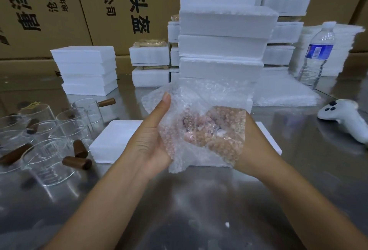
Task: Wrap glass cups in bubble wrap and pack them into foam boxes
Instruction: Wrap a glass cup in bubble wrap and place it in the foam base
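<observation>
**Steel table, wrap in both hands: wrapping step under way**

Bare steel table (pixel 199 210) up front, plenty of open room on the near side. Just above it, both hands are working the wrap (pixel 199 108). The left hand (pixel 151 136) grips its left edge, thumb up along the sheet and fingers tucked behind. The right hand (pixel 252 142) sits under the bundle, its fingers only a pink blur through the bubbles, cupped round it by the look. Whether a cup is already inside, I can't tell.

My read: mid-wrap. The next move calls for closing the loose flaps, then lowering the bundle into the box (pixel 111 140) right beneath the hands.

Watch the left: bare cups (pixel 49 162) crowd the table there, handles sticking out every way, near the left forearm. On the right lies a controller (pixel 344 122), well apart. Further back, a tall foam stack (pixel 223 46) stands just beyond the box, a bottle (pixel 318 54) beside it, cartons (pixel 59 10) behind.
</observation>
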Available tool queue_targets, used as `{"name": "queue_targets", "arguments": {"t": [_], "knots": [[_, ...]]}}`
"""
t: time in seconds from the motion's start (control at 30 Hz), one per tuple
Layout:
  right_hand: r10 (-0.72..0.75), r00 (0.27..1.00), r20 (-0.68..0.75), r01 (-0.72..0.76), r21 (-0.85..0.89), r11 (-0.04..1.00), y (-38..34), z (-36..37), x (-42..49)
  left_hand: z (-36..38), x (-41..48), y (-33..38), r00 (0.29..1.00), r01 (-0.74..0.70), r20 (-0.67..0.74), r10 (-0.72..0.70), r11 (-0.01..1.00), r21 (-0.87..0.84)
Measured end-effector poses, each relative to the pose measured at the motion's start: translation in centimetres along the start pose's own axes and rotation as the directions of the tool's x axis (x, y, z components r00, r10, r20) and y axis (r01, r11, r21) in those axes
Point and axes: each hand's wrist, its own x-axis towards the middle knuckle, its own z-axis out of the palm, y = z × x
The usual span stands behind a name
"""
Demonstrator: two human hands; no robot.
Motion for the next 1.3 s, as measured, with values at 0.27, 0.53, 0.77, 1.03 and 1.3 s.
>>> {"name": "queue_targets", "arguments": {"t": [0.27,0.53,0.77,1.03,1.3], "knots": [[0.198,0.813,-0.548,0.009,0.352,0.936,0.6,-0.4,1.4,-0.3,0.1,0.4,0.987,-0.164,-0.048,0.157,0.948,-0.274],[0.275,0.952,-0.133,-0.145,0.596,0.79,1.1,1.2,1.8,-0.5,0.1,0.7,0.97,-0.24,-0.056,0.235,0.921,-0.307],[0.162,0.977,-0.136,-0.091,0.421,0.903,1.1,1.6,1.2,-0.5,0.1,0.6,0.974,-0.216,0.004,0.225,0.942,-0.256],[0.273,0.893,-0.358,0.063,0.701,0.71,1.5,-1.8,1.6,-0.2,0.3,-0.2,0.981,-0.189,-0.068,0.182,0.974,-0.125],[0.438,0.851,-0.291,0.063,0.884,0.464,1.7,-2.9,1.5,0.1,0.1,-1.5,0.988,-0.151,0.005,0.155,0.95,0.273]]}}
